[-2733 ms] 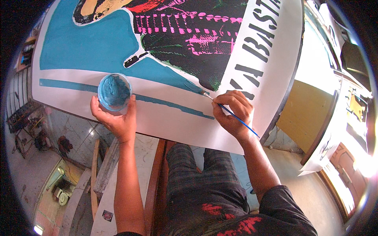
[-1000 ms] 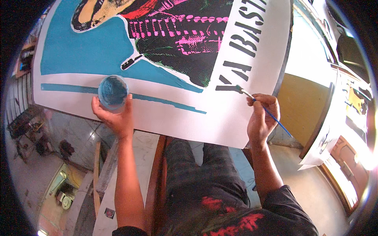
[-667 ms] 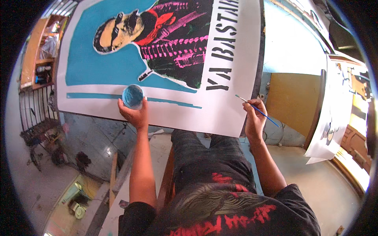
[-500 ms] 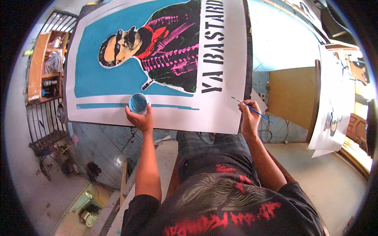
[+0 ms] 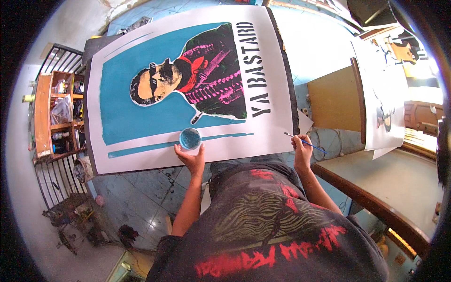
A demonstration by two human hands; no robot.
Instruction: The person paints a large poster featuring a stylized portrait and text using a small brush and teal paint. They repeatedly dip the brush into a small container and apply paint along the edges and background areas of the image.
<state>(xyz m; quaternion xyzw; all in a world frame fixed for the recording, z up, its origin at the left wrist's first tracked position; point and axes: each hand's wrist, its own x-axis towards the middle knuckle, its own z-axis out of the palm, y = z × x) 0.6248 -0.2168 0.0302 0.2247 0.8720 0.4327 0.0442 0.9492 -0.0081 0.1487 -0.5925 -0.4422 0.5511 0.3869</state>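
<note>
The left hand grasps a round, clear plastic paint cup over the near margin of the white paper poster. The right hand pinches a blue-handled paintbrush at its near right corner, bare paper leftward.

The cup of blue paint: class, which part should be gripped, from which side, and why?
Probably best by the outer wall of the cup, from the person's side, thumb and fingers on opposite sides. It is round, with no handle showing, and its open top faces up, so this keeps the opening free. The left hand holds it that way.
</note>
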